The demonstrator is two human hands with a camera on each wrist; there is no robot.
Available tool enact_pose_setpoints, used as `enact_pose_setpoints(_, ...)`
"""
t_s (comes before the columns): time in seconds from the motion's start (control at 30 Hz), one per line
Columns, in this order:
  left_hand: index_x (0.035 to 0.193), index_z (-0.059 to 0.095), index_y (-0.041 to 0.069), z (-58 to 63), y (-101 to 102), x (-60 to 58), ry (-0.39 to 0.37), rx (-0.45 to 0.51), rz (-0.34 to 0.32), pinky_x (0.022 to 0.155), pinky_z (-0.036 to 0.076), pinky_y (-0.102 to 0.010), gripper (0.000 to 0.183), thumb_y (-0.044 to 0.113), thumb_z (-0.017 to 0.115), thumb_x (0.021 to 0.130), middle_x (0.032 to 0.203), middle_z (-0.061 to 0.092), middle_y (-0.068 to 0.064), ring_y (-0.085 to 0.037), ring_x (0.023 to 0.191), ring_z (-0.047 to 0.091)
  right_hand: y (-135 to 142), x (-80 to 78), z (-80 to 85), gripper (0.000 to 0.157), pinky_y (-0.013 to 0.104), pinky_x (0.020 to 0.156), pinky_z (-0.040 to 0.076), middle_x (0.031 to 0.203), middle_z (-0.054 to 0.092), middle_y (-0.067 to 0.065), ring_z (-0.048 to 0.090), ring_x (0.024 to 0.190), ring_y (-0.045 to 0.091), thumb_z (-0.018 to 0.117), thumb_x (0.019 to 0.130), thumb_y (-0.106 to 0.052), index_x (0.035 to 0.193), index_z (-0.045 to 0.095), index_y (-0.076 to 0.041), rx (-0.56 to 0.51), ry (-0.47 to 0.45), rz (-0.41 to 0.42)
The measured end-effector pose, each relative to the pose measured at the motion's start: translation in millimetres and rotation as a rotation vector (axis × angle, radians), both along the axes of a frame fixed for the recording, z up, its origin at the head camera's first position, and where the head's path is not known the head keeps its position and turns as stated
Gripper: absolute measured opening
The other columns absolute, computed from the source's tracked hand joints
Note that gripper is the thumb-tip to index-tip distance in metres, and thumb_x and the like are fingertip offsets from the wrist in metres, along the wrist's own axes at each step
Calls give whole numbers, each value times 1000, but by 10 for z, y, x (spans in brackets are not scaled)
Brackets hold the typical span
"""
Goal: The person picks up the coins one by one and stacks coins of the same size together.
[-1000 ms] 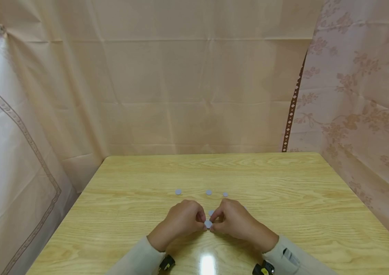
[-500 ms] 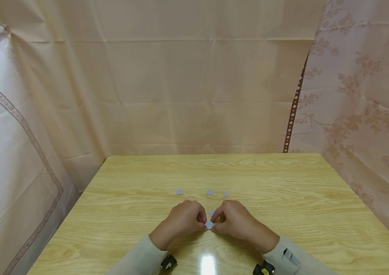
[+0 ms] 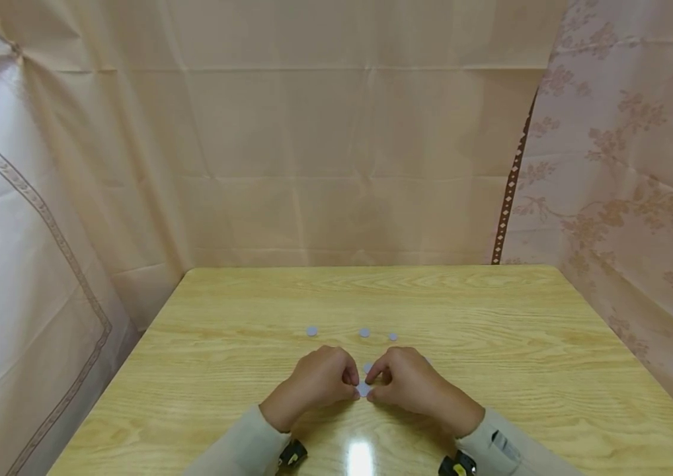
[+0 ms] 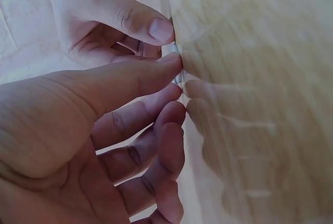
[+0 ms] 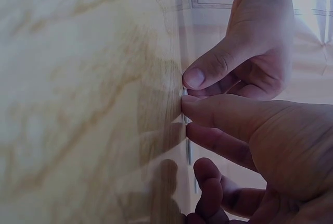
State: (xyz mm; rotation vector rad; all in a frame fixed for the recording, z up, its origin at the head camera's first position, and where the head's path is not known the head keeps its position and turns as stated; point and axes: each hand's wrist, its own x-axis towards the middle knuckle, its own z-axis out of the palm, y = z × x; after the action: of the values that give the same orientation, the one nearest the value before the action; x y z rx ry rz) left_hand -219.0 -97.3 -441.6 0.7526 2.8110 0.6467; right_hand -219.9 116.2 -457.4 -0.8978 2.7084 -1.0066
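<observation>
A small pale grey flat disc (image 3: 363,390) lies on the table between my two hands in the head view. My left hand (image 3: 324,375) pinches its left edge between thumb and forefinger. From the other side, the thumb and forefinger of my right hand (image 3: 404,378) grip the right edge. Both wrist views show the thumb tips close together, low at the tabletop, with the disc mostly hidden behind them. Just beyond it sits another disc (image 3: 367,367), partly covered by the right hand.
Farther back on the wooden table (image 3: 241,304) lie a left disc (image 3: 311,331), a middle disc (image 3: 364,333) and a smaller disc (image 3: 393,337). One more disc (image 3: 428,360) peeks out behind the right hand. Cloth curtains (image 3: 336,165) hang around the table.
Both hands keep their hold on the disc with hardly any movement. The whole head view has shifted slightly, so everything appears a little farther right.
</observation>
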Motion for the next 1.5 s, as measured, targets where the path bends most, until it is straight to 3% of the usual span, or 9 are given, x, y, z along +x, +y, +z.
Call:
enact_pose_setpoints(0.2, 78, 74, 24, 6, 0, 10, 0, -12, 9, 76, 56, -32, 16, 24, 90, 80, 74, 64, 18, 2, 68, 56, -3, -2, -9, 16, 15, 46, 37, 63, 59, -10, 41, 48, -2, 89, 80, -17, 94, 82, -11, -18, -13, 16)
enact_pose_setpoints(0.47, 80, 75, 23, 26, 2, 18, -26, -7, 26, 60, 49, -22, 15, 23, 90, 80, 76, 65, 17, 1, 68, 57, -6, 0, 7, 17, 12, 44, 31, 57, 56, -8, 38, 45, -2, 89, 81, -16, 95, 82, -10, -31, -28, 22)
enact_pose_setpoints(0.7, 82, 76, 23, 40, -66, -16, -21, -12, 32, 62, 50, -22, 14, 23, 90, 80, 79, 66, 17, 0, 70, 58, -19, -18, 3, 17, 13, 44, 33, 58, 56, -9, 40, 46, -1, 88, 82, -20, 95, 82, -12, -10, -34, 6)
enact_pose_setpoints(1.03, 82, 75, 23, 32, -250, -181, -14, 51, 85, 64, 51, -27, 12, 21, 87, 80, 79, 66, 16, -4, 71, 60, -11, -13, 12, 15, 20, 48, 41, 66, 59, -9, 47, 52, 2, 89, 82, -25, 95, 83, -19, 25, -66, -44)
enact_pose_setpoints(1.2, 91, 78, 19, 25, -319, -263, 10, 62, 105, 71, 54, -31, 14, 21, 88, 80, 89, 70, 10, -9, 81, 63, 7, -6, 18, 16, 20, 48, 41, 66, 59, -7, 47, 52, 2, 88, 82, -25, 96, 83, -18, 13, -72, -36)
enact_pose_setpoints(1.5, 119, 75, 10, 22, -436, -342, 44, 55, 181, 85, 56, -46, 39, 21, 88, 84, 120, 66, -11, -28, 105, 64, 5, -3, 21, 15, 22, 49, 42, 67, 59, -8, 48, 55, 4, 88, 83, -26, 95, 83, -18, 13, -74, -37)
